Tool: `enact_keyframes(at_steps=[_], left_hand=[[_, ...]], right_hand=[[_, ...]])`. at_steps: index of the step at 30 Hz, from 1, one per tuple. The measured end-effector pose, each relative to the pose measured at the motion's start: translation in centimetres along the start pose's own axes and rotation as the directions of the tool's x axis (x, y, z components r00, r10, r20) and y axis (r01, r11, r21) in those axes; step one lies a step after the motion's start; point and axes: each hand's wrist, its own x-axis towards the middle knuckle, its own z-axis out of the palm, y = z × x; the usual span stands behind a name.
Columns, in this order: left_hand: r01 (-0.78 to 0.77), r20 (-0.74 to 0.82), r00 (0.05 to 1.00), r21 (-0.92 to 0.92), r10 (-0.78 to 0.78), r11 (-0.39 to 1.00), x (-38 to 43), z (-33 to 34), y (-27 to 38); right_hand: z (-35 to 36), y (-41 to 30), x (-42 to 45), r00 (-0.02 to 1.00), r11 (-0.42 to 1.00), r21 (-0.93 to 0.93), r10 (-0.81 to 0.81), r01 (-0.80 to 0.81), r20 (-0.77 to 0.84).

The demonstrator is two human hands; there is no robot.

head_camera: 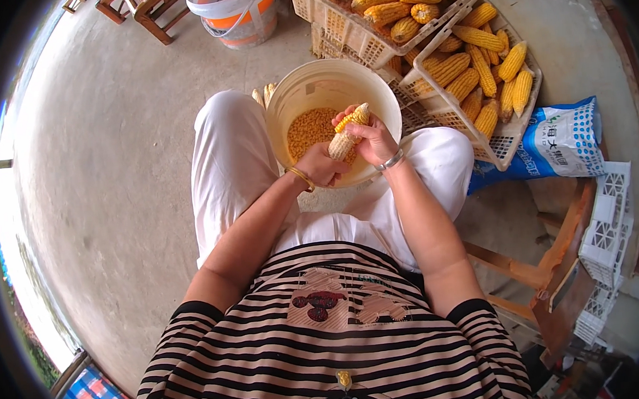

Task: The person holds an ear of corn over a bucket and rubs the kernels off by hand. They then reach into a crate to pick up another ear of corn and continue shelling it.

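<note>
My left hand (322, 165) grips the lower end of a partly shelled corn cob (342, 144), whose bare pale core shows between my hands. Around its upper part, where yellow kernels still cling, my right hand (373, 136) is closed with the thumb pressed across the cob. The pale tip pokes out beyond the right fingers. Both hands are over a cream plastic bucket (387, 94) between my knees. Loose yellow kernels (311, 128) cover part of its bottom; my hands hide some of them.
Crates of unshelled corn cobs (484, 63) stand beyond and to the right. Bare cobs (263, 93) lie behind the bucket's left side. A clear bucket with an orange band (240, 18) is farther back. At right are a blue and white sack (546, 141) and a wooden frame (556, 251).
</note>
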Motion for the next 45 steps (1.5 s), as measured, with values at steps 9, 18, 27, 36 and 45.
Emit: enact_keyframes(at_steps=[9,18,27,36,45], left_hand=[[-0.038,-0.06,0.997,0.039,0.04,0.999,-0.1,0.1,0.3],[-0.04,-0.178,0.982,0.161,0.069,0.986,-0.3,0.1,0.3],[-0.069,-0.211,0.971,0.197,0.112,0.978,-0.1,0.1,-0.2],[0.1,-0.402,0.845,0.768,0.354,0.633,0.0,0.3,-0.4],[0.176,-0.426,0.829,0.813,0.362,0.555,0.0,0.4,0.2]], right_hand=[[-0.9,1.0,0.8,0.975,0.998,-0.01,0.051,-0.054,-0.216],[-0.7,1.1,0.9,0.999,0.979,-0.205,0.01,-0.017,-0.035],[-2.0,1.0,0.9,0.982,0.977,-0.132,0.157,-0.17,-0.103],[-1.3,1.1,1.1,0.953,0.974,-0.056,0.202,-0.22,-0.225],[-2.8,3.9,2.1,0.908,0.888,-0.456,-0.148,-0.052,-0.392]])
